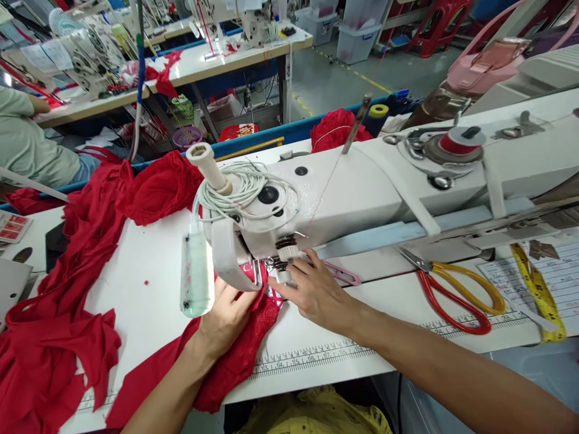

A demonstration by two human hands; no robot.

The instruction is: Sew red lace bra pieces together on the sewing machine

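Observation:
My left hand point(228, 313) presses a red lace-edged garment point(244, 349) against the table beside the needle of a white sewing machine point(353, 187). Its fingertips are partly hidden behind the machine's head. My right hand point(319, 295) is on the other side of the needle, fingers bent and closed up near the presser foot; what they pinch, if anything, is hidden. A small white printed piece point(274, 295) lies on the red cloth between both hands. A lit work lamp point(196, 274) hangs at the left of the machine head.
Red and yellow-handled scissors point(456, 295) lie right of my hand, near a yellow tape measure point(538, 295) and a written sheet point(511, 277). Red fabric point(67, 295) heaps up on the left. A co-worker's sleeve point(36, 138) shows at another machine point(76, 60).

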